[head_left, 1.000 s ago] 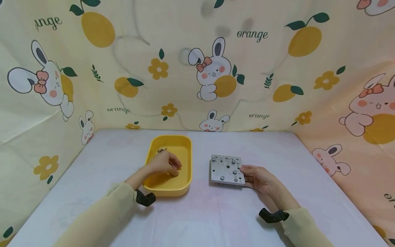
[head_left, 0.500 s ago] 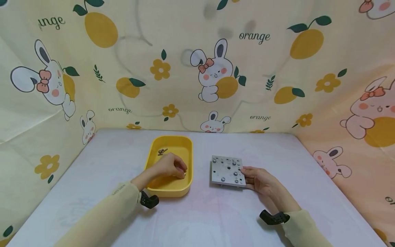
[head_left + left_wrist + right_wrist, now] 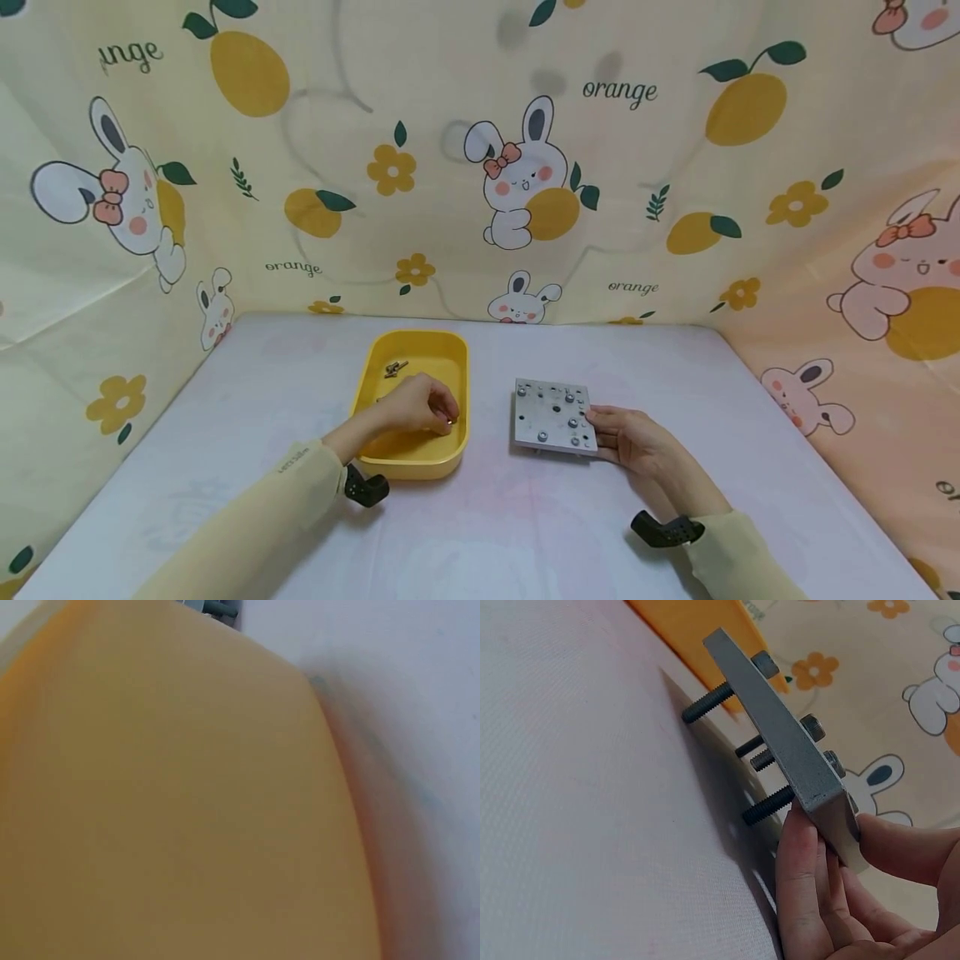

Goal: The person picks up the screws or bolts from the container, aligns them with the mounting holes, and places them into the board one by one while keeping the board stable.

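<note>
Screws (image 3: 395, 368) lie loosely clustered toward the far left of the yellow tray (image 3: 408, 469) in the head view. Your left hand (image 3: 412, 406) reaches inside that tray, its fingers bent down toward the thumb near the right wall. A tiny glint (image 3: 450, 422) shows at the fingertips, but whether you are pinching a piece or merely touching it, I cannot tell. Your right hand (image 3: 636, 437) grips the right edge of a square metal plate (image 3: 553, 423), which is to the right of the tray and apart from it. Several fitted screws (image 3: 542, 437) sit in the plate; other holes have none.

In the left wrist view, a blurred yellow surface (image 3: 187, 802), most likely the tray's outer wall, fills most of the frame and your hand does not show.

In the right wrist view, you hold the plate tilted, thumb on one side and fingers on the other, with threaded shanks (image 3: 707, 703) protruding beneath.

The step in hand looks like taking a small part from the tray while steadying the plate. Next, I judge, you need a sure pinch on the left and an unmoving grip on the right.
</note>
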The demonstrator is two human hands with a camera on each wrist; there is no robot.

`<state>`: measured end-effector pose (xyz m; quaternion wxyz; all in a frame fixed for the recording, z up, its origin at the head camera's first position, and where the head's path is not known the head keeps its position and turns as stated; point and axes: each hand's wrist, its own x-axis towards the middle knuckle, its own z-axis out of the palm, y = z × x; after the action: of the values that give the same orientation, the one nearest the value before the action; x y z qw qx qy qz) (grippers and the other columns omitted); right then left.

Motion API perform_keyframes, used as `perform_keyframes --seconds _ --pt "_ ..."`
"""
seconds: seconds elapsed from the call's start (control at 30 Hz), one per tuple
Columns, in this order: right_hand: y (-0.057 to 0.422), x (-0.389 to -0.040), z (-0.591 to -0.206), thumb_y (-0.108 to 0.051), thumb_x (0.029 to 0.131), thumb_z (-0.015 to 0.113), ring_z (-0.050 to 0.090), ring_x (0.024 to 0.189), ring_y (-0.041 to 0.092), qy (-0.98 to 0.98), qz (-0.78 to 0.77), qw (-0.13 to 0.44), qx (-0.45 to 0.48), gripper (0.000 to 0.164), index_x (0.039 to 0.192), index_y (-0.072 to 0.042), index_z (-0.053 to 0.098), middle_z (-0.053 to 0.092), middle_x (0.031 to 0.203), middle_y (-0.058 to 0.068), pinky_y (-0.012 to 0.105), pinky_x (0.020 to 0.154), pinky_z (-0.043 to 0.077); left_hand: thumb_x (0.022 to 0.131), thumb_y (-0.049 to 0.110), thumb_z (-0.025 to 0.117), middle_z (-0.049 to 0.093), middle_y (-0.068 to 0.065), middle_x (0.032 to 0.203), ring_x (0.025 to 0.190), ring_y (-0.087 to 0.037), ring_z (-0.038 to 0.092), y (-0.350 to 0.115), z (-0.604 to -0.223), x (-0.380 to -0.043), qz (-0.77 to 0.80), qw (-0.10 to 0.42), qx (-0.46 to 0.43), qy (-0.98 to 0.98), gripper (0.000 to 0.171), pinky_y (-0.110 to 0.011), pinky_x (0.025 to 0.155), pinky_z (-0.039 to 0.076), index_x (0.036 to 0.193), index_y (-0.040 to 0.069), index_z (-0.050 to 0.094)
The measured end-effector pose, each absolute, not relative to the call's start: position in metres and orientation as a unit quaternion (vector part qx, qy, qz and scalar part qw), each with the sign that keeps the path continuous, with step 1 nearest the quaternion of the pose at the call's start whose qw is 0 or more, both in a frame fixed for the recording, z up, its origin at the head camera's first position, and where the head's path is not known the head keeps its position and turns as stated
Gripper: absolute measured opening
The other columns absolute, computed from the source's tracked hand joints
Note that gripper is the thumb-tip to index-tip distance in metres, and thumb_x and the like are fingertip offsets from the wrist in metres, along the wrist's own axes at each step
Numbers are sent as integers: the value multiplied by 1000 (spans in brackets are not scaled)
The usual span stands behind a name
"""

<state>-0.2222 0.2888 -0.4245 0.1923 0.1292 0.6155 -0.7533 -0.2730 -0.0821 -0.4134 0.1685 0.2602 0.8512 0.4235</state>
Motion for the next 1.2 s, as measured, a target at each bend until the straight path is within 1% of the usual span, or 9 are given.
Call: perform_keyframes --seconds 0.2,0.43,0.53,0.6,0.7,0.8,0.9,1.1,1.2 --pt "288 -223 -424 -11 96 65 68 97 28 620 -750 188 132 47 137 4 47 70 107 14 40 87 53 80 -7 77 69 -6 83 75 -16 64 -81 -413 -273 418 145 265 857 15 -27 72 55 90 0 70" --pt "288 -222 -425 -10 96 63 69 96 28 623 -748 187 133 50 140 5 44 70 107 14 39 87 53 82 -5 76 68 -3 86 78 -16 64 -83 -413 -274 417 128 264 860 14 -27 70 54 94 1 71" --pt "288 -223 -424 -11 96 63 69 95 27 624 -747 188 134 51 140 5 43 70 107 14 39 86 54 84 -3 75 69 -2 88 79 -17 65 -84 -411 -275 427 103 263 859 14 -29 71 54 96 1 71" --pt "288 -223 -423 -11 96 64 69 95 27 624 -746 187 135 51 140 5 43 70 106 14 39 85 54 85 0 75 69 -1 90 82 -15 65 -83 -409 -275 435 78 257 859 14 -29 74 54 99 3 71" --pt "287 -222 -423 -12 97 63 68 95 27 628 -743 187 136 51 141 4 43 70 107 14 39 85 54 87 7 76 69 3 91 84 -14 64 -80 -403 -273 452 52 225 862 14 -28 78 54 100 8 72" --pt "288 -220 -423 -12 97 63 68 95 27 632 -740 186 139 53 142 4 42 69 107 14 38 85 54 87 11 76 69 4 92 86 -14 64 -73 -395 -268 476 38 199 856 14 -29 78 54 101 11 72" --pt "288 -218 -424 -12 97 63 68 95 27 637 -735 183 142 53 143 5 42 69 107 14 38 84 55 88 10 75 69 3 92 86 -15 64 -64 -386 -261 509 25 187 840 14 -30 77 55 101 10 72" --pt "288 -220 -424 -13 96 65 68 97 28 638 -734 180 148 52 141 5 45 69 109 15 38 85 54 88 11 75 69 0 96 88 -15 66 -40 -373 -241 604 -42 159 780 17 -27 78 55 105 9 71" --pt "287 -223 -423 -13 96 65 68 97 28 641 -732 176 149 51 140 4 47 69 109 15 37 85 54 89 11 75 69 -4 100 91 -18 66 -23 -369 -227 659 -54 149 735 19 -28 81 54 107 7 69"
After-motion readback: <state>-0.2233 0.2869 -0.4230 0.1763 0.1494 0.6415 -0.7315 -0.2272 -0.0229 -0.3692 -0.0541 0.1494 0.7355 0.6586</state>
